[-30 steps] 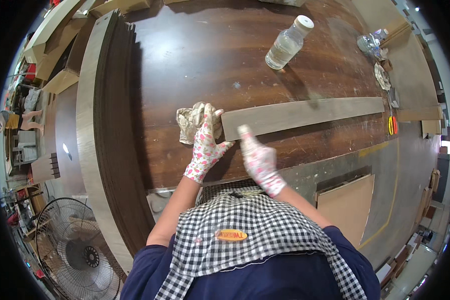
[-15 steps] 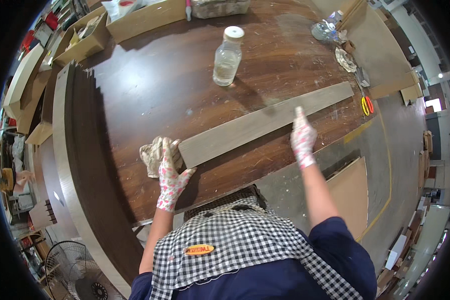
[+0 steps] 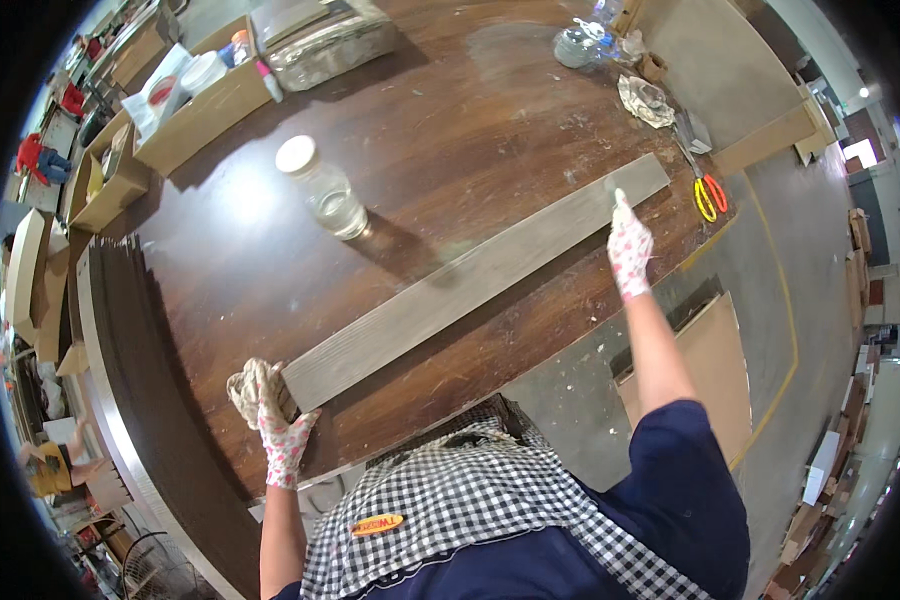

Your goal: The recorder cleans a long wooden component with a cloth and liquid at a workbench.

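A long grey wooden plank (image 3: pixel 470 285) lies slantwise on the dark brown worktable (image 3: pixel 440 130). My left hand (image 3: pixel 280 425), in a white glove with pink spots, presses a crumpled beige rag (image 3: pixel 248 388) against the plank's near left end. My right hand (image 3: pixel 628 248), in the same kind of glove, reaches out to the plank's far right end, its fingers resting on the edge. A clear glass jar (image 3: pixel 325 190) with a pale lid stands beyond the plank's middle.
Yellow and red scissors (image 3: pixel 708 190) and a crumpled cloth (image 3: pixel 645 100) lie near the table's right edge. Cardboard boxes (image 3: pixel 205 95) with containers line the far left. Dark boards (image 3: pixel 155 400) are stacked along the left edge. A brown panel (image 3: pixel 700 370) leans below the table.
My right hand has slid along the plank from its middle out to its far right end. The view has shifted; my left hand stays on the rag at the near end.
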`<state>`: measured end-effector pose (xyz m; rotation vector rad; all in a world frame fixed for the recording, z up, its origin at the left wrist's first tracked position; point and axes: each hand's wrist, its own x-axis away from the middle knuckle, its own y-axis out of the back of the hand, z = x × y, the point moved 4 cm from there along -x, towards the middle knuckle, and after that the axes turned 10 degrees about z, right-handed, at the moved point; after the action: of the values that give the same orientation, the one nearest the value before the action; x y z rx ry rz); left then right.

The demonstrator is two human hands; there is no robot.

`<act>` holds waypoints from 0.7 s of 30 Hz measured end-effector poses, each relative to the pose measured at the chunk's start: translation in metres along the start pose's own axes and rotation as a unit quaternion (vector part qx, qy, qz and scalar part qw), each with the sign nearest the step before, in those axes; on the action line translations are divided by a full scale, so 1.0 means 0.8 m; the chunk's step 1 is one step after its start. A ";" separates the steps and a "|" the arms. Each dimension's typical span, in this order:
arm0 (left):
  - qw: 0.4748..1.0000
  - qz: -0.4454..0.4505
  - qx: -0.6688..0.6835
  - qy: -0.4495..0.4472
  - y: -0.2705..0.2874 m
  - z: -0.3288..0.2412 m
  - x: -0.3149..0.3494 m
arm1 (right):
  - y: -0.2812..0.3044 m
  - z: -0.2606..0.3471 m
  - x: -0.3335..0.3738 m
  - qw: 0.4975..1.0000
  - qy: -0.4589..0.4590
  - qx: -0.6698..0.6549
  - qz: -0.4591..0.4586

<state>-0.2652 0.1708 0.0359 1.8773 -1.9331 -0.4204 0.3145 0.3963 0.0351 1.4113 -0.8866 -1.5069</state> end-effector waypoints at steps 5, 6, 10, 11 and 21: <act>0.926 -0.022 -0.374 -0.033 0.026 0.000 0.015 | 0.011 0.165 0.044 0.793 -0.341 -0.434 0.256; 0.898 -0.004 -0.439 -0.032 0.024 -0.008 0.009 | 0.015 0.180 0.065 0.872 -0.227 -0.335 0.277; 0.918 -0.010 -0.395 0.005 0.028 -0.006 0.023 | 0.004 0.078 0.001 0.893 -0.198 -0.375 0.152; 0.907 0.020 -0.420 -0.002 0.034 0.007 0.024 | 0.003 0.026 -0.029 0.886 -0.292 -0.318 0.167; 0.912 0.005 -0.408 0.048 0.030 -0.004 0.020 | -0.019 -0.173 -0.093 0.989 -0.100 -0.113 -0.010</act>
<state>-0.2845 0.1563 0.0512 1.2935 -1.3672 -0.9386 0.4487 0.4786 0.0348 1.1234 -0.7939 -1.7282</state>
